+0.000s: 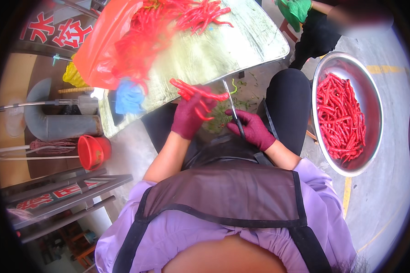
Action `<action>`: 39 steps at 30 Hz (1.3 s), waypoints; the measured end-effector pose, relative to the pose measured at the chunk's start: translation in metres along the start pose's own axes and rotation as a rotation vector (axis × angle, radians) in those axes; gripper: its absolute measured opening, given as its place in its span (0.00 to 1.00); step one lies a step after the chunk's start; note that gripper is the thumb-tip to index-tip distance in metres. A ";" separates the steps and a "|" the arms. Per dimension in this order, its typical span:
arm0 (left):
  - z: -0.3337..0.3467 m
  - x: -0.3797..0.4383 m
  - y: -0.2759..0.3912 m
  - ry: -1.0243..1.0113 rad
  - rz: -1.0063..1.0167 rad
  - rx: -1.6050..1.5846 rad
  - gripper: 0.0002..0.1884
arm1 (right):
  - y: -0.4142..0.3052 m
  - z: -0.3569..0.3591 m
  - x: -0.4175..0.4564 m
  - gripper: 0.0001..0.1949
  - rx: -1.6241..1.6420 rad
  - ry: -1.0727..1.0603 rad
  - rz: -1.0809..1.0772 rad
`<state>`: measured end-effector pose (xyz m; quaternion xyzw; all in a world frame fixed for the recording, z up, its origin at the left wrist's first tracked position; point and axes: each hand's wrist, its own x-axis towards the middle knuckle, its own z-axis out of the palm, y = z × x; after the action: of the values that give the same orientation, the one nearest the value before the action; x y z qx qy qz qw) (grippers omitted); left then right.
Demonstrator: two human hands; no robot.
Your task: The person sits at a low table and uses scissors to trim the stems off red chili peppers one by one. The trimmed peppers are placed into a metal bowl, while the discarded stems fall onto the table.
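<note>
Several long red chili peppers (205, 92) are in my left hand (190, 114), which wears a maroon glove and is near the table's front edge. My right hand (251, 129), gloved in the same colour, grips scissors (237, 121) with the blades pointing up. The blades stand at the stem end of one pepper, where a curled green stem (233, 87) shows; whether they touch it I cannot tell. Loose red chilies (203, 15) lie heaped on the pale table (259, 44), beside a red plastic bag (102, 47) and a blue cloth (129, 97).
A metal basin (374, 136) of red chilies stands on the floor to my right. Cut green stems (222, 111) litter the floor between my knees. A red bucket (90, 153) and a grey pipe (68, 126) are at left. Another person's green-gloved hand (299, 10) is at upper right.
</note>
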<state>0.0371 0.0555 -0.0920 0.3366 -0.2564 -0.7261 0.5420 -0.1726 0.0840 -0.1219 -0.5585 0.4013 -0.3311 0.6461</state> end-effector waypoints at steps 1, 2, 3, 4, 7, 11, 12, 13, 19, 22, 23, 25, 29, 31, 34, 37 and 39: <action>0.001 0.000 0.000 -0.011 0.001 -0.003 0.13 | 0.001 0.000 -0.001 0.20 -0.002 0.009 -0.014; 0.002 0.001 0.000 -0.022 0.003 -0.007 0.13 | 0.003 0.000 -0.001 0.19 -0.030 0.021 -0.029; 0.002 0.000 0.000 -0.031 0.003 -0.011 0.14 | 0.006 0.001 -0.002 0.19 -0.055 0.031 -0.040; 0.003 0.000 0.001 0.001 -0.018 0.012 0.14 | 0.007 0.001 -0.003 0.19 -0.081 0.042 -0.052; 0.003 0.000 0.005 0.072 -0.065 0.015 0.14 | 0.004 0.000 -0.003 0.18 0.017 0.007 0.140; 0.017 0.015 0.012 0.089 -0.025 -0.211 0.16 | 0.009 -0.001 0.001 0.18 0.038 0.041 0.139; 0.023 0.023 0.016 0.086 0.004 -0.273 0.16 | 0.009 -0.002 0.003 0.18 0.053 0.049 0.135; 0.025 0.036 0.019 0.112 0.032 -0.337 0.16 | 0.009 -0.003 0.001 0.18 0.063 0.060 0.139; 0.017 0.181 0.057 0.142 0.217 -0.551 0.14 | 0.003 0.000 0.005 0.18 0.168 0.049 0.157; 0.033 0.208 0.060 0.336 0.267 -0.437 0.15 | 0.002 -0.004 0.004 0.18 0.223 0.064 0.177; 0.032 0.204 0.055 0.349 0.246 -0.461 0.15 | 0.000 -0.005 0.004 0.18 0.227 0.064 0.171; 0.040 0.189 0.032 0.354 0.199 -0.504 0.15 | 0.001 -0.008 0.002 0.18 0.244 0.080 0.175; 0.068 0.188 0.002 0.540 0.211 -0.593 0.16 | 0.005 -0.009 0.002 0.18 0.223 0.062 0.206; 0.086 0.200 0.022 0.415 0.147 -0.353 0.21 | 0.002 -0.006 0.003 0.18 0.237 0.044 0.209; 0.083 0.215 0.036 0.021 0.076 -0.418 0.27 | -0.006 -0.007 0.004 0.18 0.214 0.038 0.220; 0.081 0.193 0.036 0.234 -0.067 -0.023 0.19 | -0.007 -0.009 0.004 0.18 0.252 0.064 0.233; 0.070 0.177 0.044 0.265 0.123 0.496 0.12 | -0.004 -0.008 0.003 0.19 0.303 0.072 0.239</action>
<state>-0.0228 -0.1258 -0.0516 0.5347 -0.3729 -0.5567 0.5149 -0.1786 0.0771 -0.1190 -0.3910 0.4331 -0.3283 0.7428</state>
